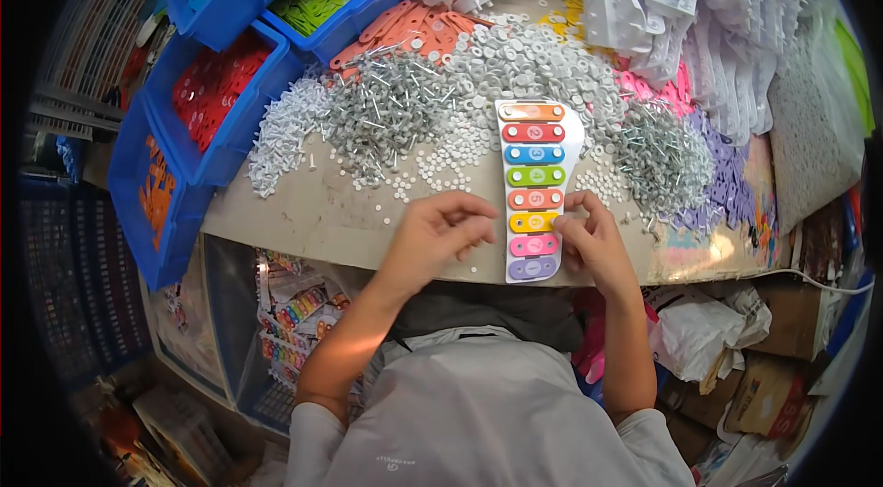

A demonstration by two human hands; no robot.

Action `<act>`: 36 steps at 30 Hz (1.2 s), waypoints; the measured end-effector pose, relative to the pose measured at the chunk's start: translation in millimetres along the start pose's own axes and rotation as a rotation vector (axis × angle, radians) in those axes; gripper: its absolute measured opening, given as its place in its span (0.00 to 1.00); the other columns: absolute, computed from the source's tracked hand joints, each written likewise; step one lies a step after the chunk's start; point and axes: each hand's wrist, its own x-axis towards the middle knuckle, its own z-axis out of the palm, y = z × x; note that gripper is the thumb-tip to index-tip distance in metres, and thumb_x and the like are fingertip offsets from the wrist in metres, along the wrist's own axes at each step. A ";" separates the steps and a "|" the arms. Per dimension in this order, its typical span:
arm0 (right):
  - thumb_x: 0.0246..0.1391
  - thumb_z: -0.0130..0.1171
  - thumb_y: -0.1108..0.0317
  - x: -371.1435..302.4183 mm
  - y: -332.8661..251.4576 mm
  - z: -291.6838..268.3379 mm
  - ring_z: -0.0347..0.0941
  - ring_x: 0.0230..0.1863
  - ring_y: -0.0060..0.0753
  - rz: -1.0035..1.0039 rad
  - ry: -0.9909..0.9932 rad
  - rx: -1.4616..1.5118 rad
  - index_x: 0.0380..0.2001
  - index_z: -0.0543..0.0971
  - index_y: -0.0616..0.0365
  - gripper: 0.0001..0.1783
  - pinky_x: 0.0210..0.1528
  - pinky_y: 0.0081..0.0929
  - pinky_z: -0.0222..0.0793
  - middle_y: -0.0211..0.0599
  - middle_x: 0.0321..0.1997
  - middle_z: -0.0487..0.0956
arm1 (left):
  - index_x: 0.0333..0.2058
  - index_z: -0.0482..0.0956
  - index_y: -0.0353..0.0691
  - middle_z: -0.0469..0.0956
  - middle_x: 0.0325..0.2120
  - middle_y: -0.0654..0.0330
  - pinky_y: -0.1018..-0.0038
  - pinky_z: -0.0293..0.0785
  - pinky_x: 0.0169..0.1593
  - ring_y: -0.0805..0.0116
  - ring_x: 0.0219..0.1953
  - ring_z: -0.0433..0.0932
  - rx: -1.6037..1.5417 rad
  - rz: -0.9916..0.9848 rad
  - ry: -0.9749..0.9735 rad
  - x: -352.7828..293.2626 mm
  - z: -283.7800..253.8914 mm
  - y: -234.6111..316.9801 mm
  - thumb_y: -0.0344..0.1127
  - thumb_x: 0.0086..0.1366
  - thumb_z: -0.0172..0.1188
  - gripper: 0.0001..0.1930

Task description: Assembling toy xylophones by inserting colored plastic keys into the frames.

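Note:
A toy xylophone with a white base and several rainbow-coloured bars lies at the table's near edge, its long side running away from me. White round caps sit at both ends of the upper bars. The pink and purple bars at the near end show bare holes, as does the yellow bar's left end. My right hand is closed at the xylophone's right edge, thumb on the yellow bar's right end; whatever lies under the thumb is hidden. Just left of the bars hovers my left hand, fingers curved and apart, with nothing visible between them.
Heaps of white caps, metal screws and white pegs cover the tabletop beyond. Blue bins with coloured bars stand at the left. White xylophone bases pile up at the far right, above purple bars.

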 end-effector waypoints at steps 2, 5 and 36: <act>0.63 0.59 0.66 0.9 0.1 -2.1 0.57 0.15 0.12 0.018 -0.026 -0.030 0.47 0.71 0.57 0.13 0.16 0.17 0.52 0.19 0.17 0.67 | 0.42 0.81 0.33 0.84 0.29 0.59 0.85 0.70 0.28 0.81 0.27 0.77 -0.055 -0.042 -0.047 10.4 10.9 -13.6 0.29 0.67 0.64 0.07; 0.63 0.59 0.66 1.5 1.7 -4.5 0.57 0.14 0.12 0.042 -0.079 -0.019 0.48 0.71 0.57 0.14 0.16 0.17 0.53 0.19 0.16 0.66 | 0.42 0.81 0.32 0.84 0.29 0.59 0.86 0.69 0.26 0.81 0.26 0.77 -0.086 -0.091 -0.105 19.5 15.4 -21.3 0.29 0.68 0.63 0.07; 0.70 0.55 0.62 12.3 20.9 3.4 0.64 0.21 0.08 -0.069 -0.107 -0.018 0.55 0.71 0.53 0.15 0.18 0.15 0.54 0.22 0.26 0.76 | 0.56 0.60 0.25 0.82 0.27 0.54 0.78 0.72 0.28 0.74 0.30 0.82 0.282 0.006 -0.193 51.2 12.8 -23.8 0.36 0.63 0.69 0.32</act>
